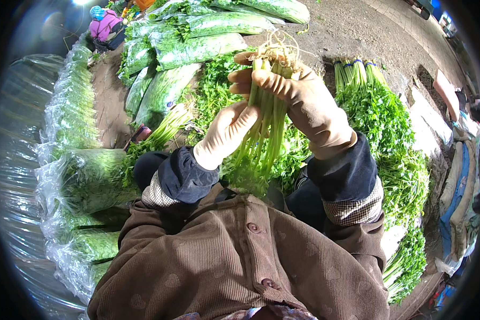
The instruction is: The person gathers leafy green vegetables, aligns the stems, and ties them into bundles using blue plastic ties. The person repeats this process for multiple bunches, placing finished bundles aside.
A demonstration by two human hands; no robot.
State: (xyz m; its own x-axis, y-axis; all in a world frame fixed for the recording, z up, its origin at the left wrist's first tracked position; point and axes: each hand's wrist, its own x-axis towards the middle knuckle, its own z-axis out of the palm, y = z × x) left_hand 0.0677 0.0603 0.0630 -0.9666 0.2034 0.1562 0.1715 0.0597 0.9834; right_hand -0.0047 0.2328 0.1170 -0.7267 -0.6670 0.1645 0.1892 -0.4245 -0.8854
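Note:
I hold a bunch of celery (269,120) upright in front of my chest, its pale tangled roots (277,52) at the top and leaves hanging down. Just below those roots, my gloved right hand (306,101) is closed around the stalks; its thumb lies across the front and its fingers show on the left side. My gloved left hand (224,133) grips the same stalks lower down, thumb against them, its other fingers hidden behind. Loose leafy celery (216,80) lies on the ground beyond and beneath my hands.
Plastic-wrapped celery bundles (202,48) are piled ahead, and more wrapped bundles (93,178) line my left. At my right lies a long heap of tied celery bunches (376,114). Folded sacks (456,197) lie at far right. Another person (106,26) crouches at far left.

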